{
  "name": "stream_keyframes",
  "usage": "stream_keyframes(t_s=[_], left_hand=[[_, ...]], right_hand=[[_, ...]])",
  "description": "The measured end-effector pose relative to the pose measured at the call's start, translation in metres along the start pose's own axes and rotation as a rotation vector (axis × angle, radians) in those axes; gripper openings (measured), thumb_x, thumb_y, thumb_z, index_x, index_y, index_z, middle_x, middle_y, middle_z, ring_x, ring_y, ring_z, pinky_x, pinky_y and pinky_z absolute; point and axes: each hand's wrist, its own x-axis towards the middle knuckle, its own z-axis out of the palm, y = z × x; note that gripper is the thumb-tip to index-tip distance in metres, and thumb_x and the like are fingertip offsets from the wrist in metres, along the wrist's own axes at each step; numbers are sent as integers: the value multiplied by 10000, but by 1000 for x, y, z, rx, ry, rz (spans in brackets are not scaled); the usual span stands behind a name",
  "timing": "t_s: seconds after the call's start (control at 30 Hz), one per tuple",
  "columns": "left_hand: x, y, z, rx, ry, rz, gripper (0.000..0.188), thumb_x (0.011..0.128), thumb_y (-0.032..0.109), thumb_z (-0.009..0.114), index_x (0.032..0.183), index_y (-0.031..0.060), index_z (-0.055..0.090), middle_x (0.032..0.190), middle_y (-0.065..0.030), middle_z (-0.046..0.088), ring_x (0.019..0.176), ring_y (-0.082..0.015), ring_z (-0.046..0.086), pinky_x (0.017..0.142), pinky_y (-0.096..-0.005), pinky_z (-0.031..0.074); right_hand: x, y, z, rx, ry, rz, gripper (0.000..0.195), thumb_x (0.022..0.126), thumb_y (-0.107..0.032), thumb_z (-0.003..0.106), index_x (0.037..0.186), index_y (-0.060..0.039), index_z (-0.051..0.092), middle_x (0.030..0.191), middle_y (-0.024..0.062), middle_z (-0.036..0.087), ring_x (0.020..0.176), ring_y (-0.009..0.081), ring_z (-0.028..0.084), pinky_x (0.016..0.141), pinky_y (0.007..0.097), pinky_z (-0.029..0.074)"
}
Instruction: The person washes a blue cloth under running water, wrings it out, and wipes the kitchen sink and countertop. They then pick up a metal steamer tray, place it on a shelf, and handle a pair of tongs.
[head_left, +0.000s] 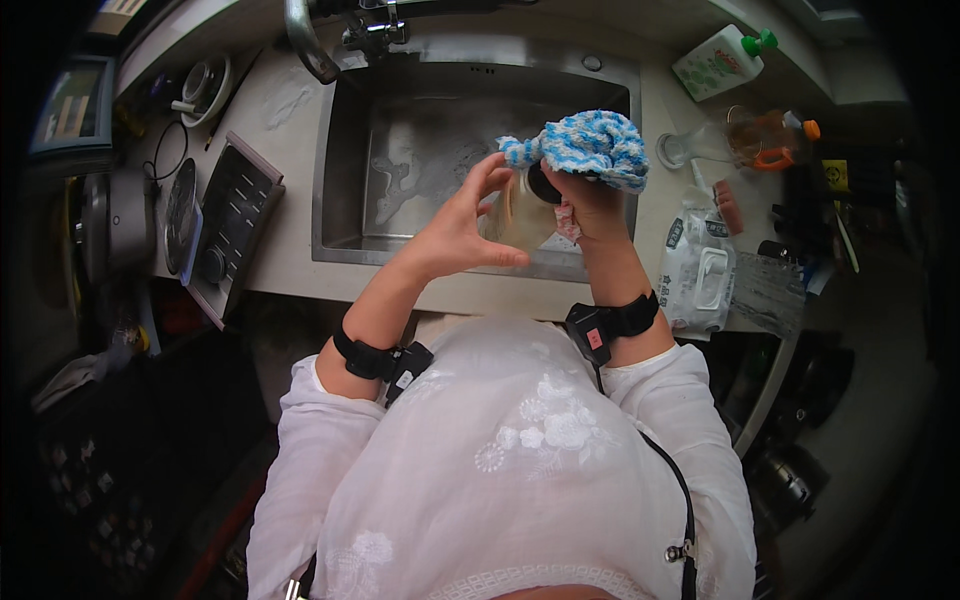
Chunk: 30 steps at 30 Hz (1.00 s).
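Note:
A blue-and-white fluffy cloth (600, 150) is bunched up over the near right part of a stainless steel sink (427, 161). My right hand (592, 206) grips it from below, most of its fingers hidden under the folds. Beside that palm shows a dark round thing (543, 184), partly covered, and a pink-and-white scrap (567, 221) hangs at the wrist. My left hand (461, 221) is curved with thumb and fingers apart, its index tip close to the cloth's tail; contact cannot be told. Between my hands is a blurred tan, glassy shape (526, 217).
A faucet (311, 45) rises behind the sink. Left lie a slotted drainer tray (236, 217) and a pot lid (181, 214). Right stand a green-capped detergent bottle (718, 64), a glass bottle (694, 145), an orange-capped bottle (772, 139) and a wipes pack (697, 270).

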Motion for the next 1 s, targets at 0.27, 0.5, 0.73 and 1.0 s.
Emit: stream_keyframes(t_s=[0.27, 0.5, 0.73, 1.0], left_hand=[[14, 11, 29, 289, 281, -106, 1038, 558, 353, 921, 1368, 1, 375, 1265, -181, 554, 1192, -314, 546, 1012, -405, 429], [10, 8, 15, 303, 196, 51, 841, 641, 247, 892, 1311, 10, 442, 1174, -187, 605, 1081, -313, 618, 937, -393, 483], [18, 17, 29, 72, 285, -85, 676, 716, 174, 822, 1274, -12, 489, 1158, -175, 632, 1042, -278, 646, 910, -357, 491], [18, -6, 21, -135, 55, 95, 902, 798, 140, 751, 1518, 58, 215, 1469, -177, 403, 1329, -298, 454, 1060, -376, 400]], right_hand=[[4, 0, 7, 1, 179, 81, 260, 780, -112, 827, 976, -93, 656, 936, -24, 649, 825, 95, 615, 762, 263, 507], [-1, 12, -6, -111, 187, 110, 306, 734, -105, 855, 949, -75, 639, 890, -19, 635, 765, 87, 590, 695, 263, 511], [-6, 20, 7, -372, 183, 258, 393, 737, -178, 858, 1032, -40, 638, 910, 31, 652, 812, 131, 642, 733, 272, 527], [2, 21, 1, -101, 101, 95, 568, 709, -197, 850, 1175, -62, 555, 1072, 12, 575, 944, 112, 546, 799, 281, 479]])
